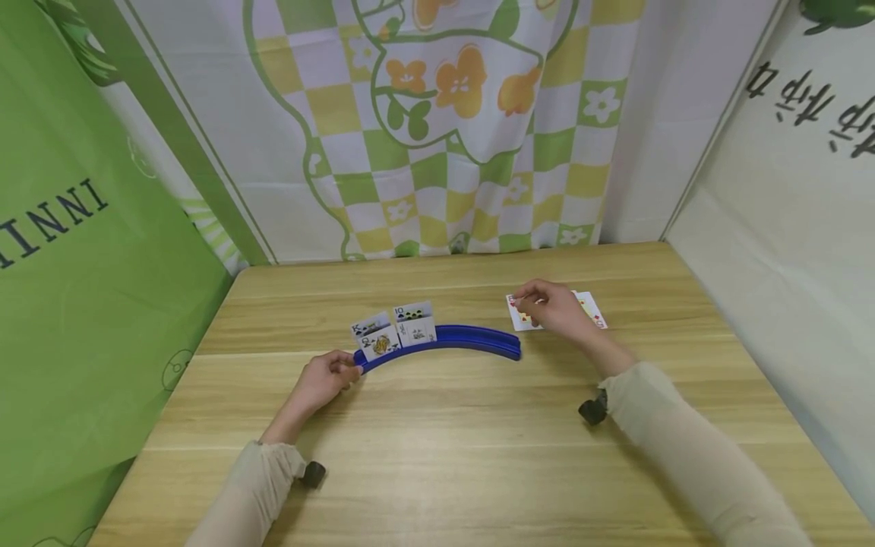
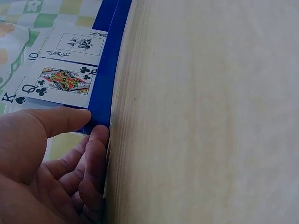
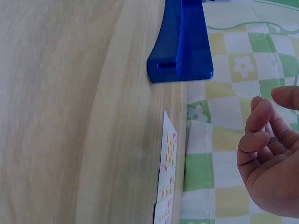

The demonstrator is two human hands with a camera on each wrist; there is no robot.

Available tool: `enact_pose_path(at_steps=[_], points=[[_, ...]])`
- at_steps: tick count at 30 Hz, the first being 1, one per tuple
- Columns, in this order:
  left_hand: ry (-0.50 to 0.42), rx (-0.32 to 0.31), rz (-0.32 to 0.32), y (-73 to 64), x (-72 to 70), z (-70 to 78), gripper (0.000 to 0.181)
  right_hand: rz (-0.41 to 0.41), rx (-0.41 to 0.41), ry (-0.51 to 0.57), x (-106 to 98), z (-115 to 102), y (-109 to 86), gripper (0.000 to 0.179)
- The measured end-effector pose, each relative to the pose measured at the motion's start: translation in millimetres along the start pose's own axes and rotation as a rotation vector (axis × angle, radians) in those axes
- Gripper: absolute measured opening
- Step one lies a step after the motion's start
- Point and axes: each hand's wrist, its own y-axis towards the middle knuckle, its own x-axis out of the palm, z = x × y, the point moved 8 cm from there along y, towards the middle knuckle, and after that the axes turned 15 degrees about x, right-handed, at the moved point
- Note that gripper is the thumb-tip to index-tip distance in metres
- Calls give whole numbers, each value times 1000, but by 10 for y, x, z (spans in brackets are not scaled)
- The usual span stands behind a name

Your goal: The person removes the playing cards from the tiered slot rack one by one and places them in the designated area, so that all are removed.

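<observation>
Card rack (image 1: 478, 338), blue and curved: on the tabletop (image 1: 437, 441), towards the far edge and left of the middle, its arch facing that edge. Its left end is gripped by the left hand (image 1: 325, 381), thumb on the front face and a finger at the end.

Loaded: 4 cards, all upright in the left part. Front row – queen of clubs (image 1: 380, 343) and joker (image 1: 418, 331); behind them, king of spades (image 1: 374, 320) and a black 10 (image 1: 413, 310).

Outstanding: red-suited cards (image 1: 592, 310), at least 2, lying flat and overlapping near the far right corner, apart from the rack. Exact count cannot be told.

Right hand (image 1: 555, 308): above the flat cards, fingers loosely curled, thumb and fingertips slightly apart; no card is seen between them.

Assessment: loading judged partly complete – 4 cards seated, the flat ones not yet racked.
</observation>
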Motion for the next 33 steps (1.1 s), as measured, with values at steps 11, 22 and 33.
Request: enact_pose_path(at_steps=[11,22,33], points=[[8,1,4,-2,1,17,30,-36,-27,16,181,-95,-36,25],[-9,-7,12,-8,-8,28,30,-49,-48,-9,313,-166,-54,22],[-2,-7,9,-9,-6,23,30,-61,-83,-33,435,-229,-57,21]])
